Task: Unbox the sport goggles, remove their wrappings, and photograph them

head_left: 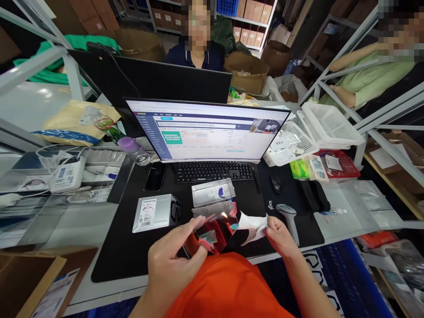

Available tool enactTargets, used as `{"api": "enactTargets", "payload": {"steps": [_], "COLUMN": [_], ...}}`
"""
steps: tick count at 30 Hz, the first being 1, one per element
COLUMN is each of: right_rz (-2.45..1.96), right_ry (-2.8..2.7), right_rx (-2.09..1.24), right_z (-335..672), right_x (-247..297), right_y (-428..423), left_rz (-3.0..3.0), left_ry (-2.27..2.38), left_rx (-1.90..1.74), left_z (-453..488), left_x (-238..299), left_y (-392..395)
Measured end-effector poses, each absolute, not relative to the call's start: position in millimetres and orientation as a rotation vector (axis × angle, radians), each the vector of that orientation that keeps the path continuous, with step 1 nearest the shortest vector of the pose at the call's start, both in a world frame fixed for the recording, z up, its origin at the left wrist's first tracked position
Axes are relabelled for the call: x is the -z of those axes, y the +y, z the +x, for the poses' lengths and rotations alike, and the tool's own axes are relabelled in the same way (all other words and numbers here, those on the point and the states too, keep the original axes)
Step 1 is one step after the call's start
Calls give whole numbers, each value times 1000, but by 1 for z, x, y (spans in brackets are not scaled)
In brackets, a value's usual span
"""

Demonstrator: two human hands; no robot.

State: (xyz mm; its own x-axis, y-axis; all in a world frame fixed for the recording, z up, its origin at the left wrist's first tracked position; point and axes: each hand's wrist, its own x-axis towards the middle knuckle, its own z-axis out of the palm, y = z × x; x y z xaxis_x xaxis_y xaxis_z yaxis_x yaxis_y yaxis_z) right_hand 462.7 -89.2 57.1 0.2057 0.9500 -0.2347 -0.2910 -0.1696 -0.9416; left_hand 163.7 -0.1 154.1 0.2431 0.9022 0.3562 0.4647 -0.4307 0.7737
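My left hand (172,258) pinches a shiny red mirrored lens (213,232), a pair of sports glasses as far as I can tell, held over the front of the black desk mat (132,247). My right hand (278,234) is closed on a white cloth (253,226) that touches the right side of the lens. Just beyond lie an open grey tin box (213,191) and a closed grey box (155,212) with a white label. A black keyboard (213,171) and a lit monitor (207,130) stand behind them.
A barcode scanner (289,216) and a mouse (275,184) lie right of my hands; a phone (155,177) lies left of the keyboard. White baskets (327,123) stand at the right, trays of packets (96,170) at the left. One person sits behind the monitor, another at the far right.
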Motion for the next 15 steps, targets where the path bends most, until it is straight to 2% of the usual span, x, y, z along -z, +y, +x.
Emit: {"api": "enactTargets", "payload": {"steps": [5,9,13,15], "right_rz": [-1223,-1289,-1868,-2107], "right_ry": [-580,-754,-1219,-1272], "right_rx": [-1370,-1364,-1010,-810], "right_z": [462,476,505,523], "right_x": [-57,-44,-29,-26], "right_y": [-75,-45,-6,8], "left_rz": [2041,2103,2190,2198], "left_ry": [1357,1417,1486,1534], "left_rx": [-1149,-1172,-1088,-1028], "left_z": [171,177,178,176], "left_x": [-148,-143,-138,-132], "left_y": [3,9,15,20]}}
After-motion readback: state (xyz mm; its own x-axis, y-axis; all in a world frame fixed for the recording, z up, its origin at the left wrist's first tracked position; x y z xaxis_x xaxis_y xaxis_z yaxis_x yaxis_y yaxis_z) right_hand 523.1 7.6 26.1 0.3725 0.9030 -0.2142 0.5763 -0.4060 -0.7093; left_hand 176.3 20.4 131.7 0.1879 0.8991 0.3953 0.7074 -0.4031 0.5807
